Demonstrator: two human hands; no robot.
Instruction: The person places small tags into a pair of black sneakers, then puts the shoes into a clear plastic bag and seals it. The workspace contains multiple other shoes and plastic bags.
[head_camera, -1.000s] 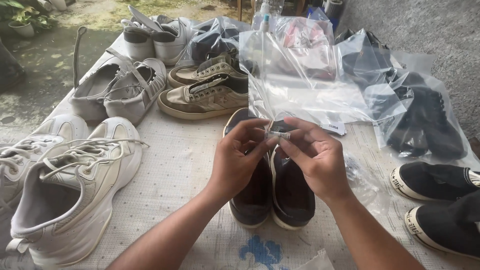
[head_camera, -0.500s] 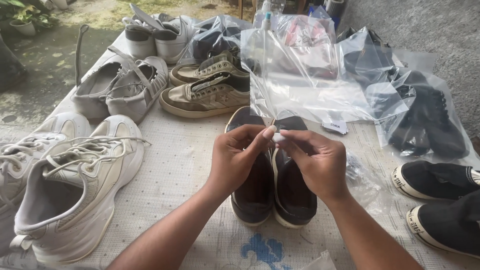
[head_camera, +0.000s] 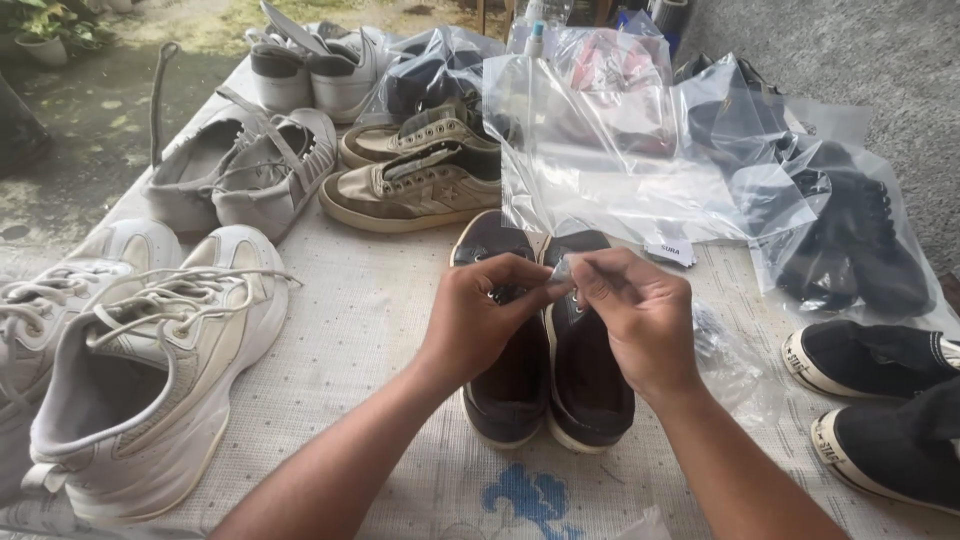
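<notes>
Outdoor shoe-sorting workspace — likely a home yard. A cloth-covered table (head_camera: 380, 330) is carrying many pairs of shoes — white sneakers (head_camera: 150, 380) at lower left, bagged shoes (head_camera: 850, 240) at right. Bare ground and a potted plant (head_camera: 50, 30) are showing at upper left.

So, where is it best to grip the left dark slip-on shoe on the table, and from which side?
Probably at the heel rim of the left dark slip-on shoe, coming from the near side. The heel points toward the person and its opening faces up, so fingers can hook inside; both hands hover over the toe end.
</notes>
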